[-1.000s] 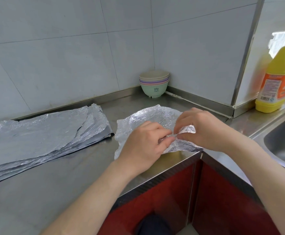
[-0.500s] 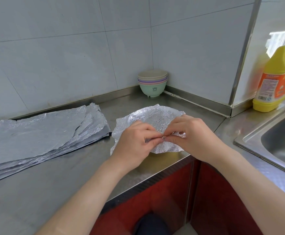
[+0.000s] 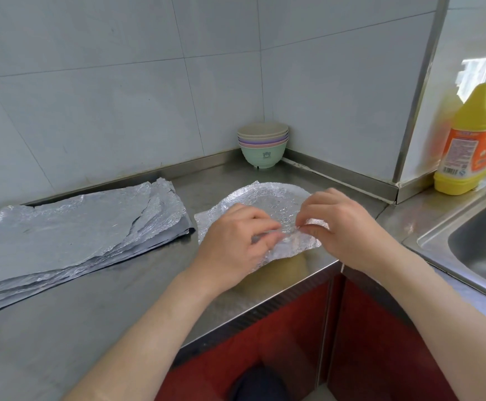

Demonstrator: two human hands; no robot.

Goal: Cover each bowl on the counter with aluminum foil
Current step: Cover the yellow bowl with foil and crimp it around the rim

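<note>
- A red cupboard front [image 3: 279, 351] is showing nearest, under the edge of the steel counter [image 3: 62, 328]
- The left hand [image 3: 233, 247] is reaching in over the counter edge, its fingers curled and pinching the near edge of a crinkled foil sheet [image 3: 268, 198]
- The right hand [image 3: 346, 224] is sitting just beside it, thumb and fingertips pinching the same edge of the foil sheet; the two hands are almost touching
- The foil sheet is lying over a pale yellow bowl [image 3: 289, 266] that is standing near the counter's front corner; only the bowl's near side is peeking out below the lifted foil edge
- A pile of foil sheets [image 3: 77, 230] is lying flat on the counter to the left, near the covered bowl but not touching it
- A steel sink [image 3: 484, 250] is sitting at the right, well apart from the bowl
- A yellow bottle [image 3: 473, 140] with an orange label is standing upright behind the sink
- A stack of bowls [image 3: 263, 146], green at the bottom, is standing uncovered in the far corner against the tiled wall [image 3: 120, 82]
</note>
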